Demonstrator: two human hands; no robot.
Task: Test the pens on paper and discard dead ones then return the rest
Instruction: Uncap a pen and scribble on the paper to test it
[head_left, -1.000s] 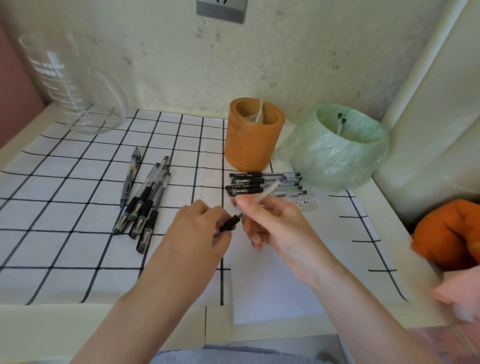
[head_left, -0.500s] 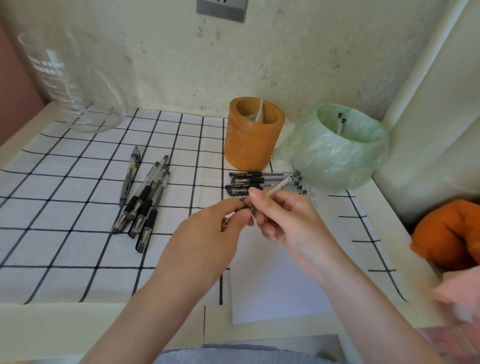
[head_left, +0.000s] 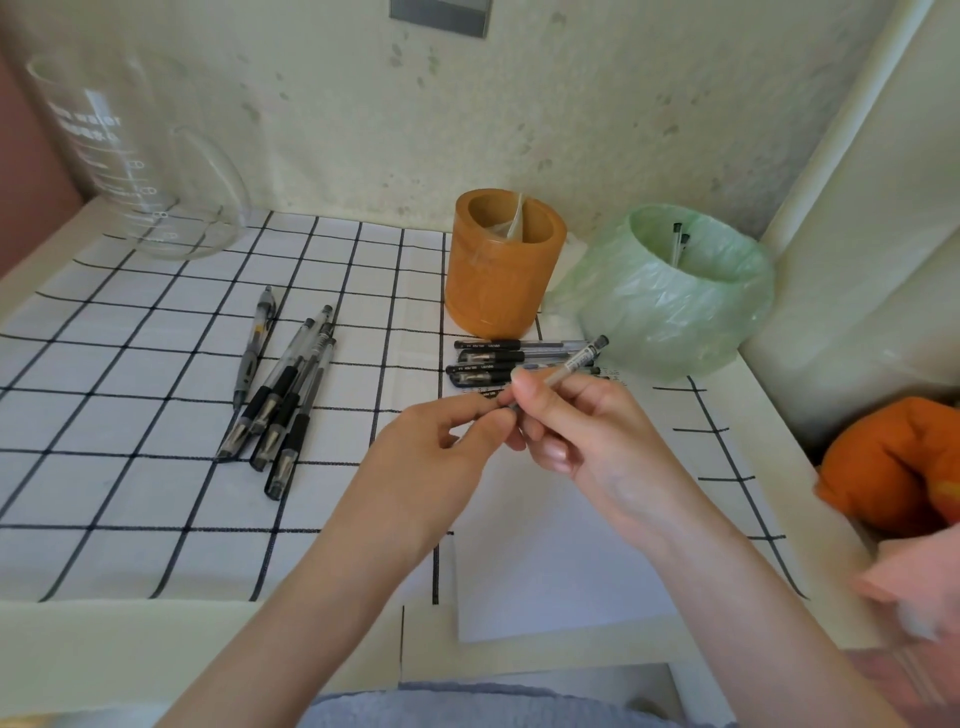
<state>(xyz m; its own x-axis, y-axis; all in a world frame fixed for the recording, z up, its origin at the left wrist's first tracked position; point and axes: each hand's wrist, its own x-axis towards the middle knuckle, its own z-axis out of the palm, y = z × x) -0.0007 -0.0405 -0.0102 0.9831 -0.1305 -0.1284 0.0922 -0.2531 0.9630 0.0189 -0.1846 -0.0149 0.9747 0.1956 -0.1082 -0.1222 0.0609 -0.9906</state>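
Change: A second ago a small black cap was held in the left hand (head_left: 436, 457), clear of the tip of the slim clear-barrelled pen (head_left: 566, 364). The two have since been brought together, and the cap is now almost wholly hidden between the fingertips.
Meaning: The pen is judged to be getting recapped, so its test looks finished. It has yet to be sorted.
Left hand: The fingers are curled and the pen's front end is pinched between thumb and forefinger.
Right hand (head_left: 582, 431): The barrel is gripped between thumb and curled fingers, just behind the left fingertips.
Pen position: It is held in the air over the far edge of the white sheet of paper (head_left: 545, 545), tilted, its dark rear end raised towards the green plastic-lined bin (head_left: 670, 312).
Sorted pens: A row of black-capped pens (head_left: 498, 358) lies just in front of the orange cylindrical holder (head_left: 504, 270), in which no pens are seen. A loose bunch of black-gripped pens (head_left: 280, 400) lies on the black-and-white checked cloth (head_left: 130, 467). Two pen ends are seen inside the bin.
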